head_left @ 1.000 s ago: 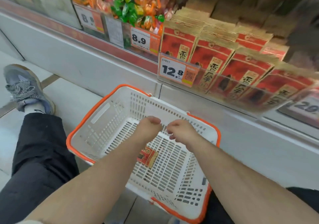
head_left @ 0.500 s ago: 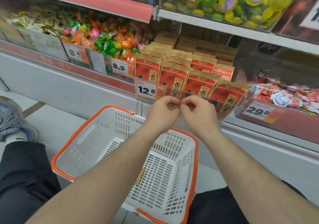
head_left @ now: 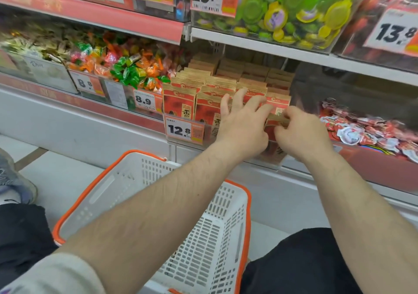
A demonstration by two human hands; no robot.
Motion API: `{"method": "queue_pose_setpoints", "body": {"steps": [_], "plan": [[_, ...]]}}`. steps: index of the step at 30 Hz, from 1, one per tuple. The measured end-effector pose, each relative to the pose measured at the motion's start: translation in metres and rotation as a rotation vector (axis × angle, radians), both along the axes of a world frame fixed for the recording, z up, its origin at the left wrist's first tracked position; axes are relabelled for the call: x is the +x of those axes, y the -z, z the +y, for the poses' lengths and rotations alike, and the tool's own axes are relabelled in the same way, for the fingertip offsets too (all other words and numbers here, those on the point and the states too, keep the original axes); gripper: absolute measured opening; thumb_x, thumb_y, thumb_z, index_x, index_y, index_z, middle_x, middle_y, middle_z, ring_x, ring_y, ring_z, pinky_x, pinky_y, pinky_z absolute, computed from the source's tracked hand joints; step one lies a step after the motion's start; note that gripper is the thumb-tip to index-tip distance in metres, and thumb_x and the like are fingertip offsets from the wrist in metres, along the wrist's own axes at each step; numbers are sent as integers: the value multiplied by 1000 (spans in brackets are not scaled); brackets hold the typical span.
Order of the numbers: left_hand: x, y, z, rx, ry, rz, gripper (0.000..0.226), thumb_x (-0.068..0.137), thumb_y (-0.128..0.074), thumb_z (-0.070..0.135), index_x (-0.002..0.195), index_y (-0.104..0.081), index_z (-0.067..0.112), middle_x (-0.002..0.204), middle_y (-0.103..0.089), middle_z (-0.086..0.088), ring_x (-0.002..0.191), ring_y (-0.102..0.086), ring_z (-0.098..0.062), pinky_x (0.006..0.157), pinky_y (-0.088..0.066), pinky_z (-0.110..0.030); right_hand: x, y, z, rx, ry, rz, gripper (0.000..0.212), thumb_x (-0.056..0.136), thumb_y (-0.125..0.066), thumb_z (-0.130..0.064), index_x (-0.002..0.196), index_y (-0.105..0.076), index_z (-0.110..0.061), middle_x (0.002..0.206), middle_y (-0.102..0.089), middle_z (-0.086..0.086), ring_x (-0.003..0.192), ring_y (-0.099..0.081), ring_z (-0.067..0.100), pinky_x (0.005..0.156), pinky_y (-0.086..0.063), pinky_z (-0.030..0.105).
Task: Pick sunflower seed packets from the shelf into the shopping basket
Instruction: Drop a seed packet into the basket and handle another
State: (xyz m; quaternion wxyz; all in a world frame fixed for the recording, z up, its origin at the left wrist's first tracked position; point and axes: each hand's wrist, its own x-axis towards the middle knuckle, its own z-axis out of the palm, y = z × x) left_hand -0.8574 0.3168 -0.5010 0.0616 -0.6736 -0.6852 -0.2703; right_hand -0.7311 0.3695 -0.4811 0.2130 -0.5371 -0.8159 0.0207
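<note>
White slotted plastic basket (head_left: 226, 221) with an orange rim sits on the floor nearest. Above it, left hand (head_left: 243, 124) rests spread-fingered on the flat red seed packets (head_left: 181, 103) on the shelf (head_left: 260, 42); right hand (head_left: 303, 133) pinches one packet's brown paper top.

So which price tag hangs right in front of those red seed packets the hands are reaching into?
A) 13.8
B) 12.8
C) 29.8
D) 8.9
B: the 12.8 price tag is fixed to the clear front of the bin holding the red sunflower seed packets, just left of the left hand and right hand.
</note>
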Motion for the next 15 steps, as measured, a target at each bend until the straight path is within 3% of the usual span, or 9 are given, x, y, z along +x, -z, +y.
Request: {"method": "queue_pose_setpoints", "body": {"steps": [2, 6, 10, 15], "plan": [[1, 1, 4, -4, -3, 2, 51, 89, -54, 21, 139, -49, 32, 150, -42, 7, 148, -13, -29, 119, 1, -57, 2, -4, -1, -36, -7, 46, 13, 86, -56, -19, 96, -48, -19, 87, -61, 9, 79, -53, 35, 67, -43, 36], [1, 7, 5, 57, -10, -50, 42, 86, -56, 18, 125, -58, 33, 136, -51, 7, 141, -22, -28, 117, -6, -56, 6, -3, 0, 27, -30, 46, 6, 83, -60, -20, 85, -54, -20, 79, -61, 0, 77, -56, 28, 67, -47, 35], [1, 11, 5, 89, -15, -80, 34, 84, -59, 17, 113, -64, 35, 133, -48, 2, 139, -24, -30, 116, -9, -58, 4, 1, -3, 58, 7, 69, 15, 81, -63, -25, 69, -54, -19, 68, -58, -3, 70, -55, 22, 66, -51, 38], [2, 14, 3, 87, -17, -127, 34, 85, -59, 17, 113, -64, 36, 133, -48, 1, 137, -25, -30, 114, -13, -56, 3, 1, -2, 15, 16, 17, 28, 76, -52, -45, 81, -73, -27, 79, -67, -4, 83, -59, 24, 80, -53, 44]]}}
